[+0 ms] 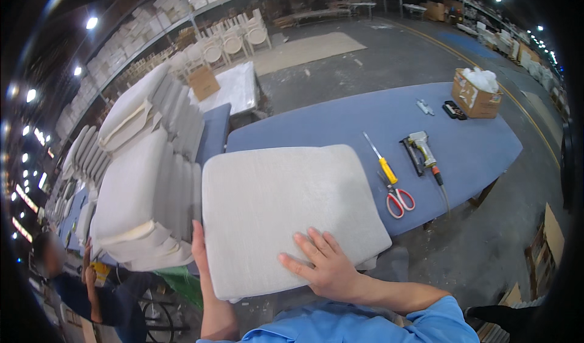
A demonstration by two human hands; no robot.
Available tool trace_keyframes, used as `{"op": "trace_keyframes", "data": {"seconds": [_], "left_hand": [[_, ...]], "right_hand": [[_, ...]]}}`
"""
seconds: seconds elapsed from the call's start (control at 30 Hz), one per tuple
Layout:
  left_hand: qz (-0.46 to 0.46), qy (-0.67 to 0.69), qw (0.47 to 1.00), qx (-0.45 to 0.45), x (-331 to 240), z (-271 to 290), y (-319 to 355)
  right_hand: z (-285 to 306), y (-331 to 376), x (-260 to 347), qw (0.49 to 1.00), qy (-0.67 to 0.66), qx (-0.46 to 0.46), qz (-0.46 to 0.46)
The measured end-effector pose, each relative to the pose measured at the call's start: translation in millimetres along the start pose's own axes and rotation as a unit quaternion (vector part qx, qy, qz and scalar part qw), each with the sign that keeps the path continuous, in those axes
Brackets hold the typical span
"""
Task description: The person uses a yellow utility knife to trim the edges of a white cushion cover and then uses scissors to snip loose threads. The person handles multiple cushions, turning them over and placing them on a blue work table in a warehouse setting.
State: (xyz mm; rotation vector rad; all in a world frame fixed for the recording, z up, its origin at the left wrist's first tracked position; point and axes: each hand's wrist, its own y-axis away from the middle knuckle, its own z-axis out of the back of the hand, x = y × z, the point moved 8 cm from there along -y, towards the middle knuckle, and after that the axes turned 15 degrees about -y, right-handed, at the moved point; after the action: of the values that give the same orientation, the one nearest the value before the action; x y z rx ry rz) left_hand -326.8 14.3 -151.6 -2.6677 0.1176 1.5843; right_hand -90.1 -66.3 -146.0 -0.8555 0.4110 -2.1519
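So — seat cushion [286, 212] was being squared on the blue table [365, 124] — right hand [325, 267] flat, fingers spread, left hand [199, 245] gripping its edge; stapling probably needed next.

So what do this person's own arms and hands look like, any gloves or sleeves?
No gloves: both the left hand and the right hand are bare, with no rings or watch visible. The forearms are uncovered too. A light blue short sleeve shows above the right forearm, part of a light blue shirt along the lower edge.
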Motion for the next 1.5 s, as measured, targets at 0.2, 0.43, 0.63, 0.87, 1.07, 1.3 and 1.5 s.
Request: {"op": "trace_keyframes", "data": {"seconds": [0.2, 0.43, 0.63, 0.87, 1.07, 1.3, 1.5], "left_hand": [[0.091, 0.09, 0.989, -0.072, 77.9, 72.0, 35.4], [0.102, 0.105, 0.985, -0.087, 79.7, 71.9, 28.4], [0.106, 0.095, 0.987, -0.076, 77.9, 75.0, 26.6], [0.11, 0.057, 0.987, -0.101, 46.7, 67.2, 23.6], [0.017, 0.011, 1.0, 0.013, -34.4, -32.5, -13.0], [-0.132, -0.034, 0.953, 0.269, -56.0, -221.0, -26.2], [-0.076, -0.316, 0.928, 0.182, 69.4, -180.6, -57.3]], "right_hand": [[-34.7, 14.5, -6.5, 0.997, -0.017, 0.075, 0.002], [17.6, 60.4, -93.4, 0.978, 0.062, 0.143, -0.141], [60.1, 115.0, -146.7, 0.942, 0.098, 0.112, -0.302], [75.4, 114.1, -117.3, 0.904, 0.03, 0.159, -0.395], [77.8, 41.9, -31.8, 0.986, -0.026, 0.06, -0.152], [137.7, 56.0, -63.2, 0.898, -0.162, -0.366, -0.184], [175.1, 106.9, -127.2, 0.788, -0.314, -0.455, -0.272]]}}
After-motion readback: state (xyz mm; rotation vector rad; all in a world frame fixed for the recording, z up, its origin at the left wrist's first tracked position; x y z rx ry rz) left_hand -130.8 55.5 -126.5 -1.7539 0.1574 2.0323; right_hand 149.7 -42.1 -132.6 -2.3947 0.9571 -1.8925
